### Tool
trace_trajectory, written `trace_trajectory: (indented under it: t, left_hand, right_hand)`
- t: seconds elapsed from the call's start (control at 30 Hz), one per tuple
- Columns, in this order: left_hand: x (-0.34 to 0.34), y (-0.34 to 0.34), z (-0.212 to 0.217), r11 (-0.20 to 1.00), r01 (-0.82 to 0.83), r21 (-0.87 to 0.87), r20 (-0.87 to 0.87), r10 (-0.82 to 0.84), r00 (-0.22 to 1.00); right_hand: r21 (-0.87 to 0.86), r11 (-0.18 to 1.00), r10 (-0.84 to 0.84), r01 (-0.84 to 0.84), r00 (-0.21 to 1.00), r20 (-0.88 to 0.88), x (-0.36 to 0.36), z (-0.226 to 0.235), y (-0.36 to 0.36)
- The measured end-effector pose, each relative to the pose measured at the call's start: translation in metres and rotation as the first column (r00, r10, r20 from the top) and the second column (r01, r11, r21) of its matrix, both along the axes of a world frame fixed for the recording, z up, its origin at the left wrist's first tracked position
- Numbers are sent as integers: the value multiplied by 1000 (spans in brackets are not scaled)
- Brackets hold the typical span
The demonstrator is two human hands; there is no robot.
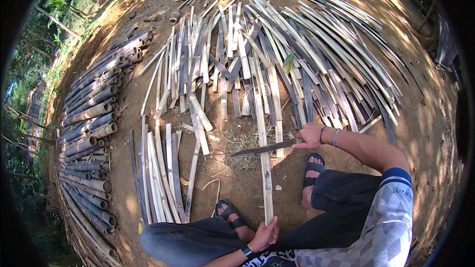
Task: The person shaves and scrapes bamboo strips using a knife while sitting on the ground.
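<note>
My left hand (pixel 264 235) is closed round the near end of a long pale bamboo strip (pixel 267 183), low between my knees. The strip runs away from me toward the pile of split bamboo. In my right hand (pixel 310 137) is the handle of a long dark machete (pixel 262 148). Its blade lies crosswise over the strip, pointing left; whether it cuts into the bamboo I cannot tell. Thin curled shavings (pixel 242 138) litter the dirt beyond the blade.
Split bamboo strips (pixel 321 59) fan out in a wide heap ahead. A smaller bundle of strips (pixel 161 178) lies beside my left knee. Whole bamboo poles (pixel 91 113) are stacked at the left. My sandalled feet (pixel 312 170) rest on bare earth, with greenery at the far left.
</note>
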State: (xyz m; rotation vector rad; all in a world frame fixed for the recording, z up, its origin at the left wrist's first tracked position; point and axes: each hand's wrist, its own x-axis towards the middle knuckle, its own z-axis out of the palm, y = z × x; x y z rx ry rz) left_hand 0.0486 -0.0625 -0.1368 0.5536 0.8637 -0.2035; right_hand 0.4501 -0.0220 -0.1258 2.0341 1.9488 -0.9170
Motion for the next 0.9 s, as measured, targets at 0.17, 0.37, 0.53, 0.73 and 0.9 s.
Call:
trace_trajectory:
  t: [0.17,0.37,0.53,0.73,0.9]
  left_hand:
    - [1,2,0,1000,5,-4,-15,-5,1000]
    - [-1,-1,0,1000,14,-1,-19,-14,1000]
    - [2,5,4,999,34,0,-8,-34,999]
    - [0,1,2,1000,22,-6,-14,-22,1000]
    - [-1,-1,1,1000,21,1,-5,-21,1000]
  right_hand:
    - [7,987,-160,160,987,-18,17,-7,18]
    - [21,995,-98,97,994,48,13,-7,19]
    - [11,974,-227,227,972,62,42,-12,35]
    - [21,992,-127,126,991,32,41,-7,31]
    - [-10,977,-211,212,977,36,52,-14,41]
